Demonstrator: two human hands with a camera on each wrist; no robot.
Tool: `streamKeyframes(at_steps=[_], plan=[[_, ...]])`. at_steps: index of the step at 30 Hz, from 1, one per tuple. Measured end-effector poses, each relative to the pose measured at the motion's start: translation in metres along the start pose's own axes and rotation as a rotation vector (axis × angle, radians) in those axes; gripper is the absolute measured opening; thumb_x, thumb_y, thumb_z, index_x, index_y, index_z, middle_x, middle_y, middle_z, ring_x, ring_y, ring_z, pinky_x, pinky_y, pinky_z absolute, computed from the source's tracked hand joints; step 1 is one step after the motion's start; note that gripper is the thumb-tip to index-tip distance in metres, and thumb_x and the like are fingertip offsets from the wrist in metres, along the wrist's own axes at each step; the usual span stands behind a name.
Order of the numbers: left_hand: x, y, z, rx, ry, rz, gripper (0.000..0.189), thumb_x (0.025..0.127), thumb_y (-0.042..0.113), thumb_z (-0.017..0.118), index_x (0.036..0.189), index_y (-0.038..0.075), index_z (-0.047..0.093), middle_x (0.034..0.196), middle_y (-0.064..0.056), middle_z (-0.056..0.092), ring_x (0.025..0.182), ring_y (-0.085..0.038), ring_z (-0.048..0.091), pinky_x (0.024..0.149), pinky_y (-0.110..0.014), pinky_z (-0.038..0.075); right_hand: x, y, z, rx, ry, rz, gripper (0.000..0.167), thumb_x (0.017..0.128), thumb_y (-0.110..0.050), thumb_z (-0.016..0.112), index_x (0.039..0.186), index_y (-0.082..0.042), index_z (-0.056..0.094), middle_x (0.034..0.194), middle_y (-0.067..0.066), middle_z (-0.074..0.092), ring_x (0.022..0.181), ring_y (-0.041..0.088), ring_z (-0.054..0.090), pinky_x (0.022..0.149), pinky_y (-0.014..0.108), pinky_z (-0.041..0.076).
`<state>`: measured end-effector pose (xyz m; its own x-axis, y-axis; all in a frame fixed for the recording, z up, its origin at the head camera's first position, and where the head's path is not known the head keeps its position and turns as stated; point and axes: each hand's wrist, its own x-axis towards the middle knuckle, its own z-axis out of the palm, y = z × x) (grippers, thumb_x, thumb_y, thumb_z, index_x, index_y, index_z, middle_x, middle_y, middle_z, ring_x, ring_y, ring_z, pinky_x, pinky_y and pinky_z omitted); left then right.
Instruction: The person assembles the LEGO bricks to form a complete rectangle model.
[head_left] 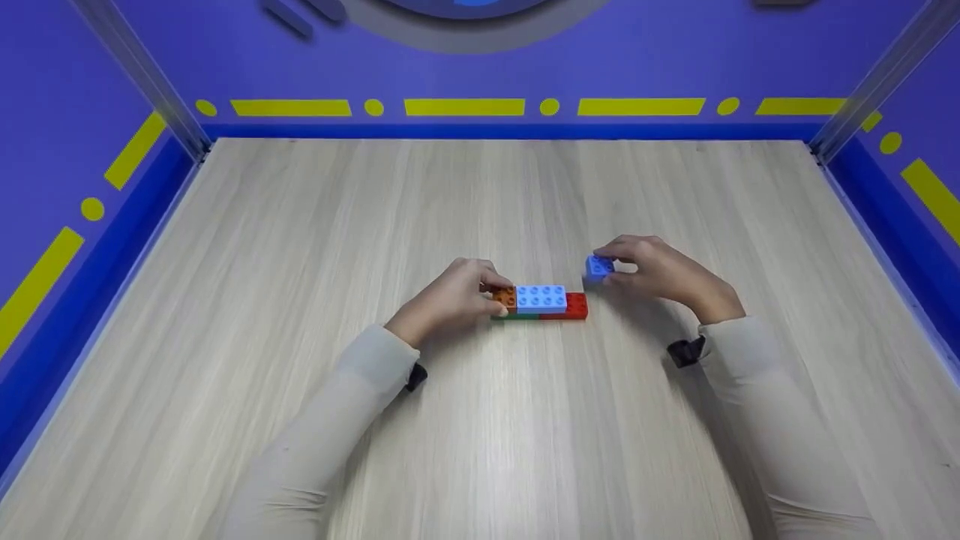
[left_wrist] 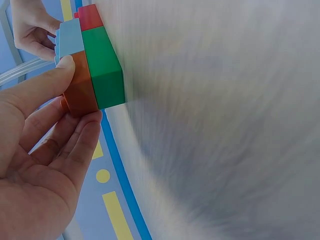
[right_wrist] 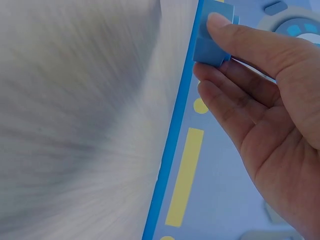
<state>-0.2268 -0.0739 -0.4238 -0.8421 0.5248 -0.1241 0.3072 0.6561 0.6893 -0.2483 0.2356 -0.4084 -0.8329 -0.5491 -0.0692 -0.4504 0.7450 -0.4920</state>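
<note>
My left hand [head_left: 454,296] pinches an orange brick [left_wrist: 80,85] between thumb and fingers at the left end of a row of joined bricks. That orange brick and a light blue brick [head_left: 541,298] form the top layer. Under them lie a green brick [left_wrist: 103,65] and a red brick [head_left: 577,305], whose right end sticks out with its studs showing. To the right and slightly farther back, my right hand [head_left: 660,274] pinches a small blue brick [right_wrist: 214,32] by its sides, apart from the row.
The bricks are on a wood-grain table [head_left: 300,225]. Blue panels [head_left: 465,75] with yellow markings stand along its back and both sides, joined by metal posts at the corners. A dark wrist strap [head_left: 685,351] is on the right sleeve.
</note>
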Motion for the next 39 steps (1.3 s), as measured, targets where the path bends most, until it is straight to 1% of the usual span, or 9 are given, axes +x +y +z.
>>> streamKeyframes(at_steps=[7, 17, 24, 34, 39], plan=[[0.000, 0.001, 0.000, -0.005, 0.007, -0.001, 0.038, 0.078, 0.015, 0.080, 0.115, 0.009, 0.072, 0.105, -0.004, 0.068, 0.093, -0.015, 0.055, 0.082, -0.025, 0.045, -0.001, -0.003, 0.000, -0.017, 0.001, -0.040, 0.041, 0.087, -0.005, 0.068, 0.127, 0.003, 0.060, 0.124, 0.018, 0.063, 0.113, 0.032, 0.060, 0.095, 0.047, 0.049], [0.000, 0.001, 0.000, -0.003, 0.004, -0.010, 0.039, 0.078, 0.015, 0.080, 0.116, 0.010, 0.071, 0.106, -0.004, 0.068, 0.093, -0.014, 0.054, 0.082, -0.026, 0.044, -0.002, -0.009, 0.003, -0.001, -0.014, -0.022, 0.042, 0.087, -0.004, 0.069, 0.128, 0.001, 0.060, 0.124, 0.016, 0.063, 0.113, 0.030, 0.061, 0.096, 0.047, 0.049], [0.000, 0.001, 0.001, -0.011, 0.001, -0.016, 0.039, 0.078, 0.015, 0.080, 0.116, 0.010, 0.071, 0.106, -0.003, 0.067, 0.094, -0.014, 0.055, 0.084, -0.026, 0.045, -0.002, -0.011, 0.006, -0.005, -0.009, -0.042, 0.041, 0.086, -0.004, 0.070, 0.126, 0.001, 0.061, 0.124, 0.016, 0.064, 0.113, 0.030, 0.061, 0.095, 0.045, 0.050], [-0.001, 0.001, 0.000, -0.001, -0.006, -0.004, 0.039, 0.080, 0.013, 0.078, 0.118, 0.009, 0.070, 0.110, -0.006, 0.068, 0.097, -0.016, 0.057, 0.086, -0.028, 0.047, -0.003, -0.017, 0.008, -0.020, -0.039, -0.026, 0.042, 0.087, -0.006, 0.069, 0.128, 0.000, 0.061, 0.125, 0.016, 0.063, 0.115, 0.030, 0.059, 0.096, 0.046, 0.049], [-0.001, 0.001, 0.000, -0.021, -0.005, -0.008, 0.039, 0.080, 0.013, 0.078, 0.118, 0.008, 0.070, 0.110, -0.005, 0.068, 0.097, -0.016, 0.057, 0.086, -0.028, 0.048, -0.003, -0.018, 0.009, -0.026, -0.036, -0.039, 0.042, 0.087, -0.006, 0.069, 0.127, -0.001, 0.061, 0.124, 0.016, 0.063, 0.114, 0.030, 0.060, 0.095, 0.046, 0.049]])
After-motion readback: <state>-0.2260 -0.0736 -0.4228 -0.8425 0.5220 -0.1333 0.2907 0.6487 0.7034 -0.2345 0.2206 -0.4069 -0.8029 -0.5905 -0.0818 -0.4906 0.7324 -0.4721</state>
